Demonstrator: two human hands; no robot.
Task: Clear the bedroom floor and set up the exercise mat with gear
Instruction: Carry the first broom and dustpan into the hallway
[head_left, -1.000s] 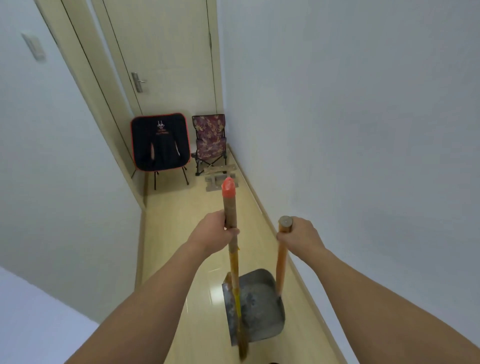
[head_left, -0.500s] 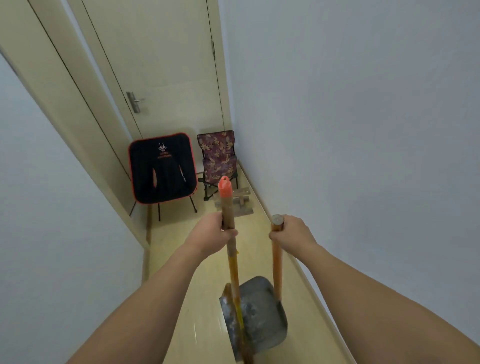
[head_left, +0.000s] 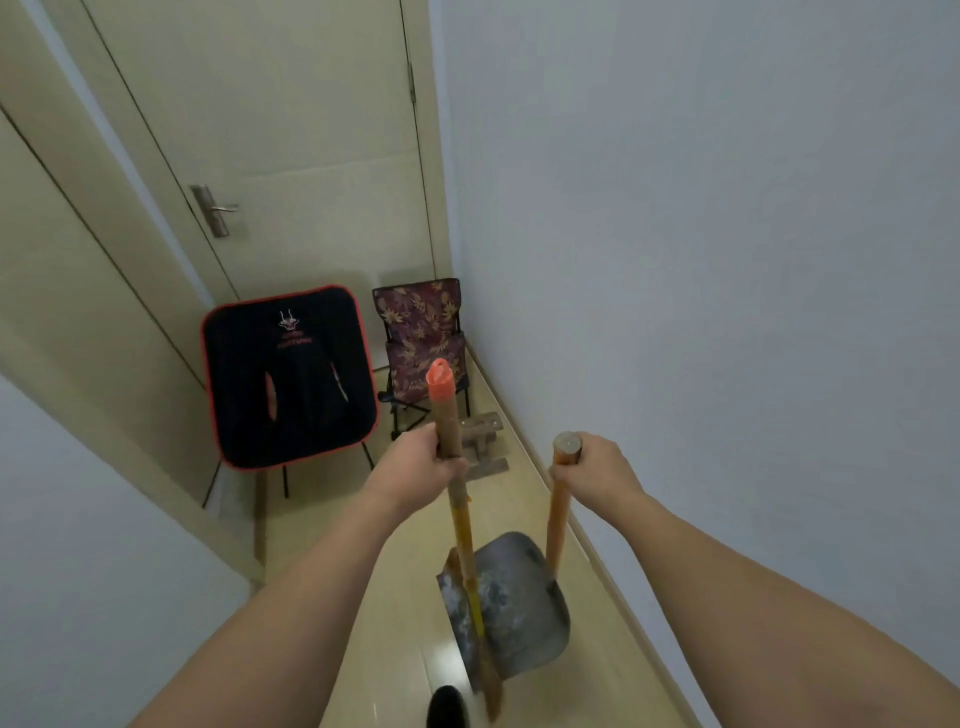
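Metal dustpan (head_left: 511, 608) in right hand (head_left: 597, 465)

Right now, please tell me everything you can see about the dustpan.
The dustpan is a dull grey scoop, apparently metal, stained and worn inside. An orange pole handle rises from its rear edge to a flat round top. The right hand grips that top, so the pan hangs upright low over the pale floor, near the right wall. The broom stick crosses its left side.

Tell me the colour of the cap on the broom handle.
Orange-red cap, seen best in the head view.
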